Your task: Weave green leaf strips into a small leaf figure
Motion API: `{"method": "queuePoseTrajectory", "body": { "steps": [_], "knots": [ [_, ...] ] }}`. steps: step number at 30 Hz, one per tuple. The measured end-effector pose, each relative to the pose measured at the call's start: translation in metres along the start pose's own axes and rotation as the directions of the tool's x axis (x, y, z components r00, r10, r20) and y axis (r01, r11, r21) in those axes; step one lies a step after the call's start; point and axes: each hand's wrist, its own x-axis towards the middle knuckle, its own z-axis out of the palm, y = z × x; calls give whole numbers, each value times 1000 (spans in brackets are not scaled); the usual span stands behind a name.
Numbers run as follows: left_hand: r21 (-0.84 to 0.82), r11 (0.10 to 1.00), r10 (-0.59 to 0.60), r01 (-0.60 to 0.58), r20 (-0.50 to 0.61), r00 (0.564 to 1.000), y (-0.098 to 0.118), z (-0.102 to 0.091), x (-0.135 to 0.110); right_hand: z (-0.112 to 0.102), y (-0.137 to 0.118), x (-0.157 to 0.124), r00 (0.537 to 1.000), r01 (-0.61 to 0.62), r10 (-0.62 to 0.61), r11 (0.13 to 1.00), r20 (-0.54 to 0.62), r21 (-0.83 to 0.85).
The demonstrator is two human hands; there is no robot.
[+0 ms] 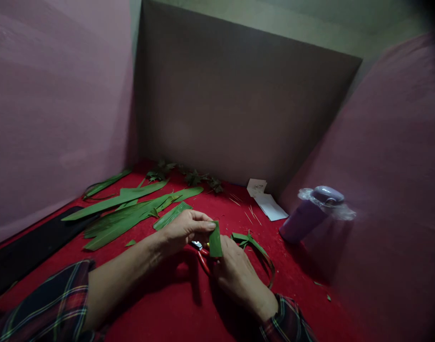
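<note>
My left hand [189, 227] pinches a short, flat piece of green leaf [215, 241] between thumb and fingers, and the strip hangs downward. My right hand [235, 270] is closed around red-handled clippers [203, 262], just below and behind the leaf piece. Their metal head shows under my left fingers, while most of the grip is hidden by my right hand. Close to my right hand lies a folded leaf strip [253, 241] with a long brownish end curling toward me. Behind my left hand rests a broad cut leaf [173, 216].
Long green leaves [132, 216] spread over the red cloth [160, 304] at left, beside a black strip [35, 251]. Small leafy sprigs [194, 178] lie at the back. Thin sticks [251, 214], white papers [270, 207] and a tilted-looking purple bottle [303, 221] are at right. Walls enclose three sides.
</note>
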Motion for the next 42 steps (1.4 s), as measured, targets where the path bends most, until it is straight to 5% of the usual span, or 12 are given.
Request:
{"method": "queuePoseTrajectory", "body": {
  "steps": [8, 10, 12, 14, 16, 19, 25, 34, 42],
  "knots": [
    [152, 988, 30, -31, 12, 999, 0, -4, 1, -3, -1, 1, 982, -169, 186, 904, -8, 392],
    [231, 972, 42, -42, 2, 999, -1, -3, 1, -3, 2, 5, 943, -232, 329, 736, -37, 636],
    [285, 958, 30, -36, 27, 999, -1, -2, -1, -4, 6, 9, 880, -249, 475, 459, 2, 853],
    [317, 948, -5, -17, 68, 998, 0, -1, -2, -6, 9, 12, 859, -281, 493, 233, 136, 931],
    [341, 940, -41, 7, 93, 995, 1, 0, -4, -8, 9, 13, 862, -287, 465, 121, 201, 950],
    [366, 930, -71, 39, 76, 995, 1, 1, -4, -11, 5, 11, 858, -200, 499, 102, 124, 974],
    [393, 917, -108, 68, 81, 991, -1, 1, -2, -12, -2, 10, 881, -82, 472, 209, -28, 975],
    [375, 926, -113, 52, 144, 983, -8, -1, -1, -11, -5, 9, 862, -103, 505, 100, 39, 990],
    [315, 949, -53, 28, 71, 996, -15, -1, 2, -8, -3, 7, 819, -74, 573, 62, 26, 995]
  ]
}}
